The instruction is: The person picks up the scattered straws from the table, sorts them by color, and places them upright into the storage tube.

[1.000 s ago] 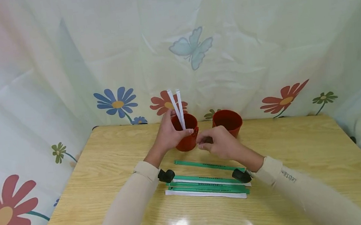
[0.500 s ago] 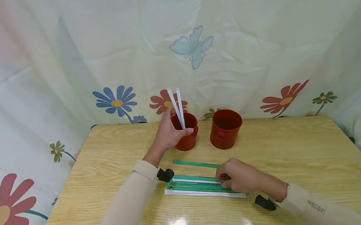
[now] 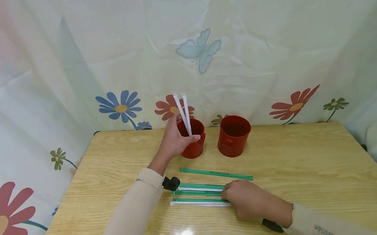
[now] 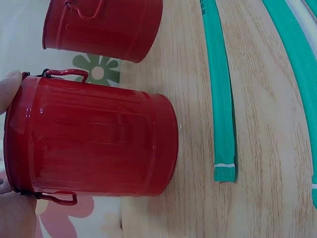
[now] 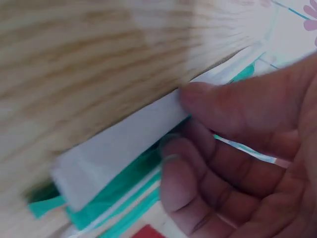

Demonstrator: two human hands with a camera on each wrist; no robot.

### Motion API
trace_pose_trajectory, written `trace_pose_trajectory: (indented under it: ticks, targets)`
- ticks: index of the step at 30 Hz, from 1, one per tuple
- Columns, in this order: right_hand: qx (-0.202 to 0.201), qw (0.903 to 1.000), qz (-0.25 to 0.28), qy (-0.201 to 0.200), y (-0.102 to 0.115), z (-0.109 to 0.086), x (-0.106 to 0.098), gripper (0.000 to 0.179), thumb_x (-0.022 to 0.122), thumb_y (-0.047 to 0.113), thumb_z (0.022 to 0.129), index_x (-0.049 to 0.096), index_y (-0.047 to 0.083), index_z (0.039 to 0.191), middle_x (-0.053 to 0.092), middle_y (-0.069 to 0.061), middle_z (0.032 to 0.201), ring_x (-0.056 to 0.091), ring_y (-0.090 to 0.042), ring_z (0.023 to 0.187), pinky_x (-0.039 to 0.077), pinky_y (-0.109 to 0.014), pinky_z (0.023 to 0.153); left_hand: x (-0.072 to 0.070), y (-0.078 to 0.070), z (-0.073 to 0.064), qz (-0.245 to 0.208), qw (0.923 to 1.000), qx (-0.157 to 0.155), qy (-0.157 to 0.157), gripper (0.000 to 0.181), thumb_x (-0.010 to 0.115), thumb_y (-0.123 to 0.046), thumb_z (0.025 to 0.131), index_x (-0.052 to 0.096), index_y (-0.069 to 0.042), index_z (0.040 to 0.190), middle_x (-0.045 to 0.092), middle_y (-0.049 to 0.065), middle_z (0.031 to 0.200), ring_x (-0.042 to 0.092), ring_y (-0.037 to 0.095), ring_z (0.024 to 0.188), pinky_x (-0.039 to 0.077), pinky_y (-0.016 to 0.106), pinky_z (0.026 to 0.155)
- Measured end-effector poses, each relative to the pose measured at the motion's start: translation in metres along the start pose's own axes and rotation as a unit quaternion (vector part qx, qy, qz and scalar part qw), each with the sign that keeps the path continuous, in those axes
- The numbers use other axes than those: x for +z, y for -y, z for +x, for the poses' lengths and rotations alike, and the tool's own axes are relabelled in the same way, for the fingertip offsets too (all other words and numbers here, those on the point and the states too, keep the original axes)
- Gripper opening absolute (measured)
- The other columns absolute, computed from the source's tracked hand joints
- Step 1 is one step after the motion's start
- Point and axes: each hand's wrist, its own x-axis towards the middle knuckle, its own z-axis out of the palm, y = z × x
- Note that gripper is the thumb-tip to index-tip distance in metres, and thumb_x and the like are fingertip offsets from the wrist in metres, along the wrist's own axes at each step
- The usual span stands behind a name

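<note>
My left hand (image 3: 174, 139) holds the rim of the left red bucket (image 3: 193, 152), thumb in front and fingers behind. Two white paper-wrapped straws (image 3: 186, 112) stand in that bucket, leaning slightly apart. Over the right ends of a row of straws on the table, my right hand (image 3: 248, 200) pinches the nearest white paper-wrapped straw (image 5: 119, 144). Its thumb lies on the white wrapper in the right wrist view, with the other fingers curled behind. Several green-wrapped straws (image 3: 197, 191) lie alongside, their right ends hidden by the hand.
Right of the held bucket stands a second red bucket (image 3: 232, 143). A single green-wrapped straw (image 3: 216, 173) lies apart, between the buckets and the row. Behind the wooden table (image 3: 301, 159) hangs a flowered cloth (image 3: 254, 48).
My right hand has come from beside the buckets down to the row of straws, uncovering the right bucket. It now sits lower at the nearest straw. My left hand stays on its bucket.
</note>
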Motion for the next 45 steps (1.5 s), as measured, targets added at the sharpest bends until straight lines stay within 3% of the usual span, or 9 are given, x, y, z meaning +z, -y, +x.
trace_pose_trajectory:
  ticks: [5, 14, 17, 22, 27, 31, 36, 40, 45]
  targets:
    - [0.020, 0.9992, -0.030, 0.016, 0.009, 0.002, -0.004, 0.017, 0.073, 0.001, 0.072, 0.069, 0.014, 0.083, 0.060, 0.005, 0.071, 0.047, -0.009, 0.062, 0.044, -0.028, 0.059, -0.002, -0.001, 0.000, -0.002, 1.0000, 0.004, 0.000, 0.077, 0.084, -0.025, 0.078, 0.038, -0.011, 0.138, 0.049, 0.006, 0.134, 0.050, 0.033, 0.128, 0.058, 0.047, 0.091]
    - [0.045, 0.9988, 0.014, 0.014, 0.005, 0.001, -0.019, 0.026, 0.074, -0.004, 0.069, 0.069, 0.015, 0.086, 0.054, 0.010, 0.070, 0.042, -0.006, 0.062, 0.039, -0.022, 0.056, -0.005, -0.001, 0.003, 0.003, 0.9999, 0.008, 0.005, 0.078, 0.084, -0.026, 0.078, 0.037, -0.012, 0.139, 0.048, 0.006, 0.136, 0.050, 0.032, 0.129, 0.058, 0.046, 0.091]
    - [0.044, 0.9982, 0.039, -0.010, -0.001, 0.000, -0.026, 0.023, 0.069, -0.006, 0.071, 0.065, 0.014, 0.080, 0.044, 0.010, 0.065, 0.036, -0.006, 0.060, 0.032, -0.021, 0.053, -0.007, -0.002, 0.005, -0.003, 1.0000, 0.010, 0.000, 0.078, 0.085, -0.025, 0.077, 0.038, -0.011, 0.139, 0.048, 0.006, 0.135, 0.050, 0.030, 0.127, 0.057, 0.046, 0.092]
    - [0.038, 0.9901, 0.101, -0.090, -0.012, -0.004, -0.040, 0.026, 0.065, -0.012, 0.078, 0.062, 0.014, 0.074, 0.044, 0.011, 0.063, 0.038, -0.003, 0.059, 0.034, -0.017, 0.054, -0.009, -0.002, 0.005, -0.006, 0.9998, 0.019, -0.003, 0.080, 0.085, -0.026, 0.077, 0.038, -0.011, 0.139, 0.049, 0.007, 0.135, 0.050, 0.028, 0.126, 0.057, 0.046, 0.093]
    - [0.044, 0.9698, 0.196, -0.139, -0.012, 0.002, -0.056, 0.020, 0.067, -0.007, 0.085, 0.067, 0.013, 0.082, 0.060, 0.005, 0.070, 0.048, -0.005, 0.063, 0.045, -0.018, 0.056, -0.009, 0.002, 0.001, -0.009, 0.9999, 0.004, -0.007, 0.083, 0.087, -0.023, 0.074, 0.038, -0.011, 0.140, 0.049, 0.006, 0.136, 0.049, 0.029, 0.127, 0.055, 0.049, 0.095]
    - [0.045, 0.9496, 0.245, -0.190, -0.008, 0.013, -0.072, 0.016, 0.069, -0.007, 0.084, 0.069, 0.009, 0.086, 0.064, 0.001, 0.075, 0.055, -0.009, 0.067, 0.051, -0.020, 0.061, -0.008, 0.003, 0.000, 0.001, 0.9999, 0.013, -0.006, 0.082, 0.086, -0.021, 0.075, 0.038, -0.012, 0.140, 0.049, 0.005, 0.135, 0.049, 0.028, 0.126, 0.054, 0.051, 0.096]
    - [0.039, 0.9174, 0.299, -0.259, -0.005, 0.027, -0.085, 0.009, 0.069, -0.006, 0.085, 0.070, 0.003, 0.086, 0.068, -0.006, 0.077, 0.058, -0.014, 0.065, 0.053, -0.022, 0.061, -0.005, 0.002, 0.001, -0.006, 0.9997, 0.022, -0.012, 0.077, 0.085, -0.019, 0.076, 0.039, -0.011, 0.138, 0.050, 0.007, 0.132, 0.051, 0.035, 0.127, 0.053, 0.053, 0.097]
    - [0.045, 0.8891, 0.329, -0.315, -0.002, 0.035, -0.093, 0.008, 0.070, -0.005, 0.084, 0.070, 0.003, 0.085, 0.070, -0.009, 0.079, 0.059, -0.015, 0.064, 0.053, -0.023, 0.061, -0.001, 0.003, -0.001, -0.009, 0.9998, 0.017, -0.005, 0.078, 0.085, -0.023, 0.077, 0.039, -0.010, 0.138, 0.050, 0.007, 0.133, 0.052, 0.031, 0.125, 0.054, 0.050, 0.097]
    - [0.050, 0.8685, 0.330, -0.367, 0.001, 0.048, -0.109, 0.006, 0.071, -0.003, 0.085, 0.072, 0.002, 0.086, 0.071, -0.011, 0.079, 0.059, -0.017, 0.064, 0.053, -0.023, 0.061, 0.001, 0.003, -0.002, -0.012, 0.9996, 0.025, -0.005, 0.079, 0.085, -0.023, 0.077, 0.039, -0.010, 0.139, 0.050, 0.007, 0.134, 0.053, 0.029, 0.123, 0.055, 0.049, 0.096]
